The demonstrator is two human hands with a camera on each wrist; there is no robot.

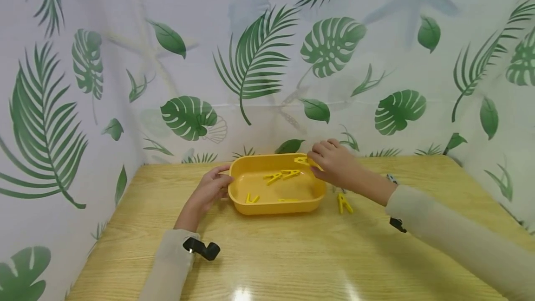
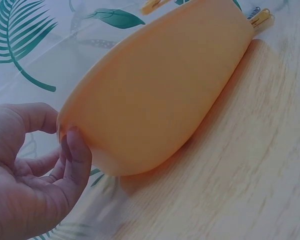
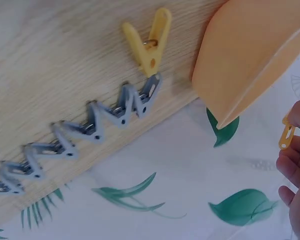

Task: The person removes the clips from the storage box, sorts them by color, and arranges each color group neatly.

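Starting nearest the wearer, the pale wood-grain table (image 1: pixel 292 254) runs forward between both sleeves. At about ten o'clock from the table's near edge, the left hand (image 1: pixel 211 188) rests against the short end of the yellow oval plastic tub (image 1: pixel 311 199); the left wrist view shows its thumb (image 2: pixel 77 155) and curled fingers on the tub's rim and wall, steadying rather than lifting it, as far as I can judge.

At roughly one o'clock, a loose yellow plastic clothes peg (image 1: pixel 344 203) lies on the table just beside the tub's right wall. The right wrist view shows a chain of grey plastic pegs (image 3: pixel 75 135) clipped end to end, lying near that yellow one, touching it at its tip.

Inside the tub lie more yellow pegs (image 1: pixel 281 175), two near the middle and others toward the near wall.

Farther on, at twelve o'clock, the right hand (image 1: pixel 334 164) hovers over the tub's far right corner, fingers bent and pinching a small yellow peg (image 3: pixel 286 135) at the rim. Whether that peg is clipped onto the rim I cannot tell.

Judging from this, the step in hand is sorting yellow pegs into the tub. The next move calls for letting this peg go over the tub, then reaching to the loose yellow peg at the tub's right side, leaving the grey chain alone.

Behind everything hangs the leaf-print curtain (image 1: pixel 255 59).
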